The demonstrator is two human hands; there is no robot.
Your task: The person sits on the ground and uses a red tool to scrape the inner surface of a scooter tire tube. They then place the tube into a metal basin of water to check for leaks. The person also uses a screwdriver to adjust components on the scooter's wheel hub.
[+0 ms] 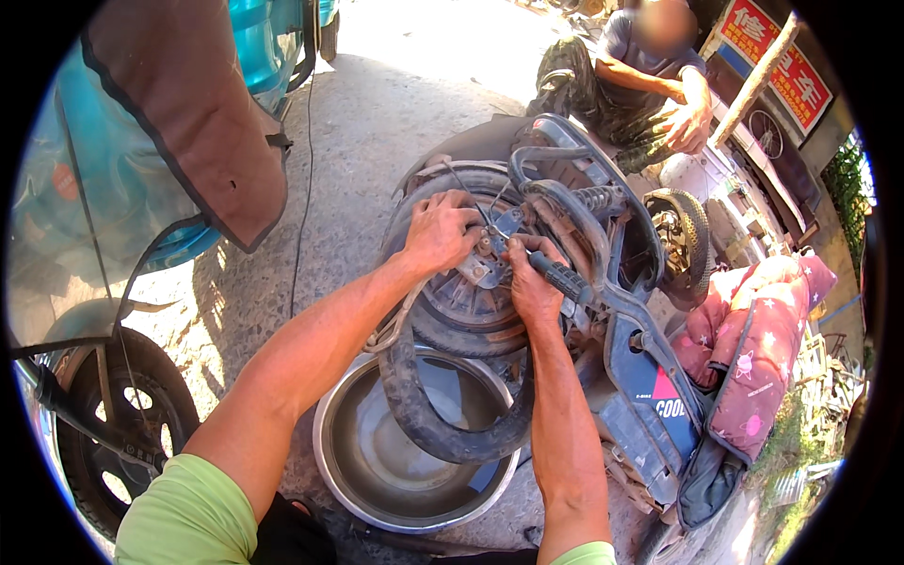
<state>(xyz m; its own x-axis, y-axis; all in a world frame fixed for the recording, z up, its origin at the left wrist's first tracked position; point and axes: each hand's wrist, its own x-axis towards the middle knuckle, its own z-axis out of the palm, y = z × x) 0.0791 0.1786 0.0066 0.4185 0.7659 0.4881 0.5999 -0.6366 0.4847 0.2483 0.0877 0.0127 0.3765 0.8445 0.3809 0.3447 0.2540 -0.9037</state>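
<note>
My left hand (443, 229) is closed at a metal bracket (480, 268) on the hub of a scooter wheel (438, 315); what its fingertips grip is unclear. My right hand (535, 292) grips a tool with a black grooved handle (563, 276), its metal end at the hub, close to my left fingertips. A black inner tube (405, 405) loops down from the wheel over a steel basin (334, 438) of murky water. The scooter body (640, 414) lies on its side, with a black tubular rail above the wheel.
A seated person (621, 85) in camouflage trousers faces the scooter. A pink padded cover (744, 358) lies at right. A teal vehicle (85, 169) with a brown flap and black tire (132, 395) stands at left. A thin cable crosses the concrete ground (330, 141). Signboards stand behind the person.
</note>
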